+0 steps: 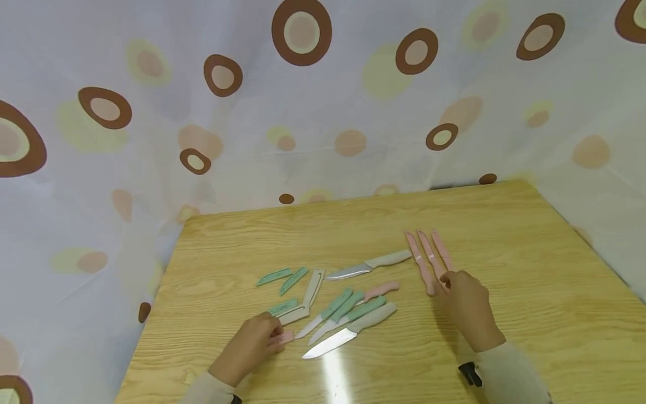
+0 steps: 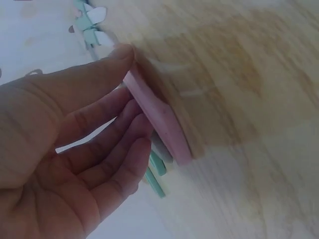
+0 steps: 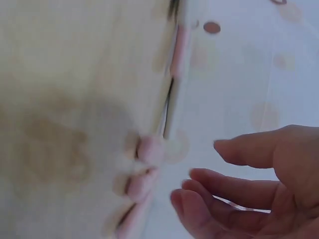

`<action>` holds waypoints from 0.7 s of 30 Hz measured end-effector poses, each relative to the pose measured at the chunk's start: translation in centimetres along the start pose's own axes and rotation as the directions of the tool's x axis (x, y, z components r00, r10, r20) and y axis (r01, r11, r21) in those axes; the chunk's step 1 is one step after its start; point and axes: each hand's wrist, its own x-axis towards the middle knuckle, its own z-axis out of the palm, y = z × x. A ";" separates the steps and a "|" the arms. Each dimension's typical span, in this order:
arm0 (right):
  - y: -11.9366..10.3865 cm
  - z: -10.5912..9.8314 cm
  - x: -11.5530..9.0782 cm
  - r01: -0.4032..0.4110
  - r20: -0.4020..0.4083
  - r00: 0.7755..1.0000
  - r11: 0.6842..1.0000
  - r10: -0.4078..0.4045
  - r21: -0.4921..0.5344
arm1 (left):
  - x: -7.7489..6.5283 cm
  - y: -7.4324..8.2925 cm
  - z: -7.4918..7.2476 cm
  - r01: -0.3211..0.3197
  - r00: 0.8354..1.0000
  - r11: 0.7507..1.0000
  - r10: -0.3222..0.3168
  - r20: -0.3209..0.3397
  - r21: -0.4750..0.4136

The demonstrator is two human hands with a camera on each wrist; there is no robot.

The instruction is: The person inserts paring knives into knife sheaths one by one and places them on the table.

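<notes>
My left hand (image 1: 251,343) pinches a pink knife sheath (image 2: 162,114) between thumb and fingers, low over the table's left side. Beside it lie a cream sheath (image 1: 313,287) and several green sheaths (image 1: 274,276). To their right, unsheathed knives lie bunched together: a cream-handled knife (image 1: 372,317), several green-handled knives (image 1: 337,303) and one pink-handled knife (image 1: 382,289), partly covered. My right hand (image 1: 468,307) is at the near ends of three pink sheathed knives (image 1: 427,252) lined up side by side. In the right wrist view its thumb and fingers are apart, holding nothing.
Another cream-handled knife (image 1: 387,259) lies behind the bunch, its bare blade pointing left. The wooden table (image 1: 545,292) meets a dotted cloth (image 1: 348,101) at the back and sides. A bright reflection shows on the wood near the front.
</notes>
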 end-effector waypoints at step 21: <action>-2.1 1.8 -2.8 0.101 0.101 0.989 0.994 -0.104 0.035 | 0.5 0.5 -1.7 -0.072 0.993 0.996 0.077 -0.084 0.061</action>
